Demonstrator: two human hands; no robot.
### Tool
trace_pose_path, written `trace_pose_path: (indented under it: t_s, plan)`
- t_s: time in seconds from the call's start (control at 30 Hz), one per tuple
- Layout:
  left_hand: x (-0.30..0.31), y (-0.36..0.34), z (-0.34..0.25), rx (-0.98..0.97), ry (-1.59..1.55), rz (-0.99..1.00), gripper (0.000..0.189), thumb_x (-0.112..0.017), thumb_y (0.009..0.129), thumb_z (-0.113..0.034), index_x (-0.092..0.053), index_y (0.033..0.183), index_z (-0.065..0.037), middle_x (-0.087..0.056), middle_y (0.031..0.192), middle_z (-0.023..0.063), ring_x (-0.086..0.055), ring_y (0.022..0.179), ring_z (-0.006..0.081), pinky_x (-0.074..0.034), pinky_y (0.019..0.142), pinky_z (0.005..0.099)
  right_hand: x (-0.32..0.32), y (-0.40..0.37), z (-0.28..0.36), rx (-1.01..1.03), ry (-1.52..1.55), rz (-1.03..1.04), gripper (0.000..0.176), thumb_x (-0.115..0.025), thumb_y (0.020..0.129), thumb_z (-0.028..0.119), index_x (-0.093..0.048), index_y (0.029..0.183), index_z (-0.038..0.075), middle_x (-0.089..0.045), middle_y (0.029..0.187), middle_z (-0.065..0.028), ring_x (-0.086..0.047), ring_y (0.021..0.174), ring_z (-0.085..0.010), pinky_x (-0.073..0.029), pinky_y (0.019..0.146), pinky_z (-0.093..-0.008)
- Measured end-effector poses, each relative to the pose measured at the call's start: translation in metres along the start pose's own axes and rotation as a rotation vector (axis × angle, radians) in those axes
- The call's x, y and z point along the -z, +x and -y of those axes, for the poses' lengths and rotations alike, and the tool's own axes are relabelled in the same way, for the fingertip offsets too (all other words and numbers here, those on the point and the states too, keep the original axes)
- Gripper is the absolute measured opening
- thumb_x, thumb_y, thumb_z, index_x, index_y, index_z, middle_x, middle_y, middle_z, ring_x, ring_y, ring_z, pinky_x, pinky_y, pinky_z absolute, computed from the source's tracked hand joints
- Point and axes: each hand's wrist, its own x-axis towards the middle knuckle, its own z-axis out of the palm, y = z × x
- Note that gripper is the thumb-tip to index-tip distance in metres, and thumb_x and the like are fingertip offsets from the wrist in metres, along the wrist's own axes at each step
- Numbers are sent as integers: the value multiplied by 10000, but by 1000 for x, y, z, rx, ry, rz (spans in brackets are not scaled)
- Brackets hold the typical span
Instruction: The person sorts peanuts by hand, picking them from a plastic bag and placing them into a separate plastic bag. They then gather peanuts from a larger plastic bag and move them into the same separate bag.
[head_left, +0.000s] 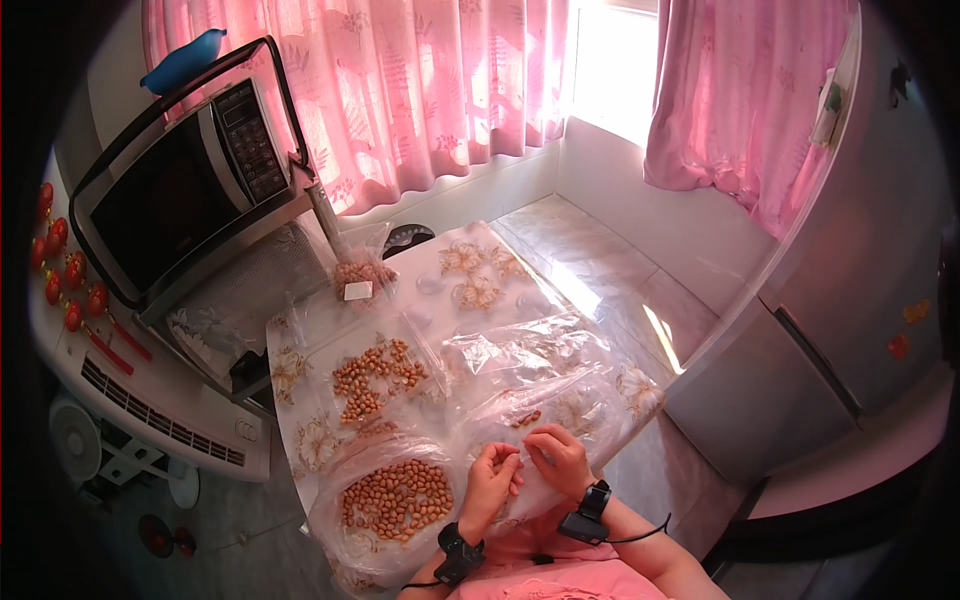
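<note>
Two hands (490, 482) (556, 457), one microwave (175, 195), one fridge (850, 290).

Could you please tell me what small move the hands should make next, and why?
Probably drop whatever the left hand and right hand work at onto the near peanuts: the hands meet beside that pile; the piece is too small to see.

The desk (470, 262) is covered by a cloth printed with pale flowers. At its near left corner an open clear bag (345, 555) filled with peanuts is laid. Beyond it, toward the middle, a loose heap of peanuts (375, 378) is spread on clear film. At the far end a smaller bag of peanuts (360, 275) bearing a white label is set. The right half is taken up by crumpled clear plastic (520, 350), on which a few peanuts (525, 417) are seen.
</note>
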Motion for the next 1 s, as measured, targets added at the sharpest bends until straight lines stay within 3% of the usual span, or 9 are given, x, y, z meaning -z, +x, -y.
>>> trace_pose_path:
  t_s: [0.4,0.77,1.0]
  plan:
    - [0,0,-1,12,27,1,172,-626,1017,-110,-586,1146,-4,-645,914,56,-620,689,83,-484,523,187,2,2,2,-18,27,14,160,-713,846,-10,-685,992,48,-675,946,-120,-680,840,-309,-557,710,-380]
    - [0,-2,-4,12,113,1,194,-679,999,-213,-608,940,-42,-622,736,6,-579,612,59,-448,505,187,3,2,5,-62,41,11,130,-689,881,1,-677,1008,28,-664,921,-130,-665,807,-317,-541,686,-391]
    - [-3,-3,-5,-8,97,-13,149,-668,1004,-166,-638,1023,-21,-639,810,-7,-580,645,48,-466,535,194,3,1,3,-36,6,-15,151,-698,869,-32,-668,1007,22,-662,899,-129,-668,761,-284,-536,657,-353]
